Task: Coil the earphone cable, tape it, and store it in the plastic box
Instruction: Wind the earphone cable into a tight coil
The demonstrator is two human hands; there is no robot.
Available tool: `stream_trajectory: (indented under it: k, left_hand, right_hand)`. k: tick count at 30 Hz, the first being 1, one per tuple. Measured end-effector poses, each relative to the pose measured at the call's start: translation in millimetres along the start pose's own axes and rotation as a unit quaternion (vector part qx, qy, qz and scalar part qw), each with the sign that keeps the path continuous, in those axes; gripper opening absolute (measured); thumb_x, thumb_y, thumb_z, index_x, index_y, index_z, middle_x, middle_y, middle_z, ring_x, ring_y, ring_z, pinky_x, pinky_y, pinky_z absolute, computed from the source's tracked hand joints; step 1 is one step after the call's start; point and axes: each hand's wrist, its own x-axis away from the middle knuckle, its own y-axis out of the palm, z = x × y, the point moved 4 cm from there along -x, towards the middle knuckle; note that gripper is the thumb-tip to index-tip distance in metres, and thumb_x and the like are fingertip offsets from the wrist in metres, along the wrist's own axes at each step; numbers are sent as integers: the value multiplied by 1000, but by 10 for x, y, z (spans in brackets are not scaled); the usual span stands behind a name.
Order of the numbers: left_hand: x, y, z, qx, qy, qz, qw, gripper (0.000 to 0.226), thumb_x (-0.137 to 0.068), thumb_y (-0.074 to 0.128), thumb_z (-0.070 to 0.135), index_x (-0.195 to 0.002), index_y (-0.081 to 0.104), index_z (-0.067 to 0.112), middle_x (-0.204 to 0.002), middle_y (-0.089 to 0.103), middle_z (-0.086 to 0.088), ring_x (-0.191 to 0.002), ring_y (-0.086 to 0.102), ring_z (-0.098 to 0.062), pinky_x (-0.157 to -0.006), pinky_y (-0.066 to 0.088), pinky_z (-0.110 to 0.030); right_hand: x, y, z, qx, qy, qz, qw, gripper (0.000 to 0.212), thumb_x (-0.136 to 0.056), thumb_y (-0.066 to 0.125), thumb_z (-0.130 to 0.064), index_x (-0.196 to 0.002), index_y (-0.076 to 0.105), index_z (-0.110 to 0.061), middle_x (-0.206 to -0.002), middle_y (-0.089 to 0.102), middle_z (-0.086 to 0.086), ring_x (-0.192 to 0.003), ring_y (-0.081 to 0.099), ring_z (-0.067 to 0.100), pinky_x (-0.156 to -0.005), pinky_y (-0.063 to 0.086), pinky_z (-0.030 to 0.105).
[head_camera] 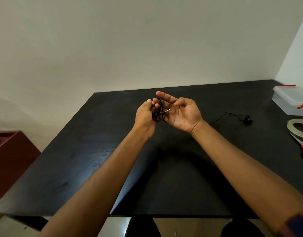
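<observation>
Black table (79, 159): near edge and left half bare. Left hand (144, 117) pinches coiled earphone cable (158, 111) above mid-table; right hand (181, 112) open, palm up, loops around its fingers. Earbuds (247, 119) trail right. Scissors (302, 147), tape roll (298, 128), plastic box (291, 100) crowd right edge.

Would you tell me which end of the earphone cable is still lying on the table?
The earbud end, right of the hands; the plug end is up in the coil held by the left hand.
</observation>
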Motion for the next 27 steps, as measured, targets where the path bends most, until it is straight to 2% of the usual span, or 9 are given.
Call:
stream_trajectory:
  k: [2, 5, 7, 10, 13, 17, 21, 24, 27]
  left_hand:
    - [13, -2, -18, 31, -31, 20, 999, 31, -106, 45, 27, -81, 61, 19, -62, 60, 7, -65, 58, -10, -67, 48, -30]
    - [26, -8, -37, 64, -57, 43, 995, 32, -106, 46, 25, -81, 65, 18, -68, 62, 4, -66, 59, -11, -64, 48, -28]
    - [40, -9, -47, 76, -63, 44, 994, 32, -106, 44, 25, -82, 65, 17, -67, 64, 4, -63, 62, -10, -58, 50, -26]
    - [60, -16, -60, 73, -70, 44, 994, 31, -106, 45, 26, -85, 65, 17, -67, 63, 4, -61, 61, -9, -50, 49, -23]
    - [42, -40, -64, 55, -64, 52, 995, 30, -106, 45, 30, -87, 65, 17, -65, 63, 5, -67, 57, -12, -57, 47, -26]
    - [29, -49, -80, 31, -51, 60, 996, 34, -106, 44, 31, -82, 63, 19, -53, 61, 9, -69, 57, -13, -61, 43, -29]
    - [7, -67, -89, -11, -37, 72, 997, 34, -106, 41, 32, -80, 61, 21, -50, 56, 11, -69, 55, -12, -65, 41, -31]
    - [-21, -97, -116, -39, -28, 80, 996, 34, -106, 39, 32, -80, 58, 21, -65, 58, 6, -74, 54, -14, -67, 41, -33]
    - [-48, -126, -113, -71, -7, 89, 994, 33, -107, 36, 31, -82, 55, 20, -78, 58, 2, -80, 55, -15, -68, 42, -33]
  right_hand:
    - [17, -5, 21, 20, -8, -25, 999, 67, -77, 38, 6, -140, 56, -6, -130, 64, 18, -118, 60, 27, -112, 37, 37]
    - [10, 5, 62, 69, -21, -42, 997, 67, -82, 41, 19, -141, 53, -8, -133, 64, 15, -122, 61, 24, -110, 44, 34]
    - [6, -23, 75, 89, -38, -26, 995, 59, -86, 46, 18, -138, 56, -7, -132, 66, 13, -120, 64, 22, -109, 46, 34]
    - [-10, -60, 86, 137, -58, 20, 989, 46, -88, 56, 12, -128, 66, -8, -127, 69, 11, -117, 66, 22, -112, 41, 40]
    - [-37, -61, 111, 185, -83, 79, 976, 33, -90, 60, 6, -118, 71, -8, -117, 73, 9, -111, 68, 21, -108, 45, 40]
    - [-61, -22, 127, 197, -124, 151, 961, 31, -95, 62, 0, -120, 69, -17, -105, 74, 6, -100, 68, 18, -94, 52, 33]
    - [-86, 48, 152, 283, -151, 210, 924, 28, -97, 63, -4, -120, 69, -20, -98, 75, 4, -95, 70, 14, -89, 57, 33]
    - [-72, 71, 177, 345, -178, 265, 883, 24, -96, 66, -5, -115, 71, -18, -98, 77, 5, -93, 73, 13, -80, 58, 24]
    - [-51, 63, 198, 399, -195, 299, 845, 22, -95, 68, -7, -115, 72, -15, -100, 77, 8, -95, 74, 16, -75, 58, 22]
